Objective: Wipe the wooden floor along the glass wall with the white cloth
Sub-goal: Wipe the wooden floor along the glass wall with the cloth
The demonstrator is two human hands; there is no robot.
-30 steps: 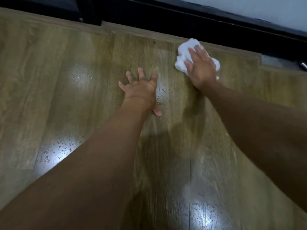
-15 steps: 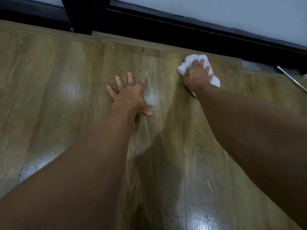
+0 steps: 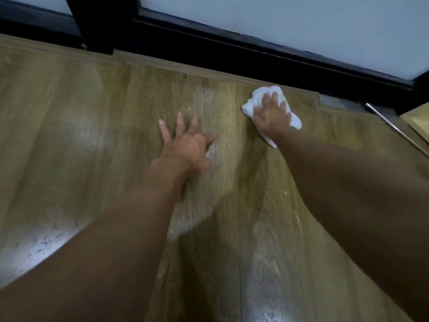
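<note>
**Right grip (image 3: 271,113) flat on white cloth (image 3: 267,90)**

Cloth is pressed onto the wooden floor (image 3: 69,140) by straight, spread fingers, beside the glass wall (image 3: 301,31). Left grip (image 3: 185,140) is braced open on the floor. Unclamped, the cloth could be shed mid-stroke; the brace could be lost on glossy boards.

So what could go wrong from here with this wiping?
The left hand rests on floor that looks wet and glossy, so it may slip. The cloth is bunched under the right hand, so it could miss the strip by the black frame. A metal rod lies to the right and might get knocked.
</note>
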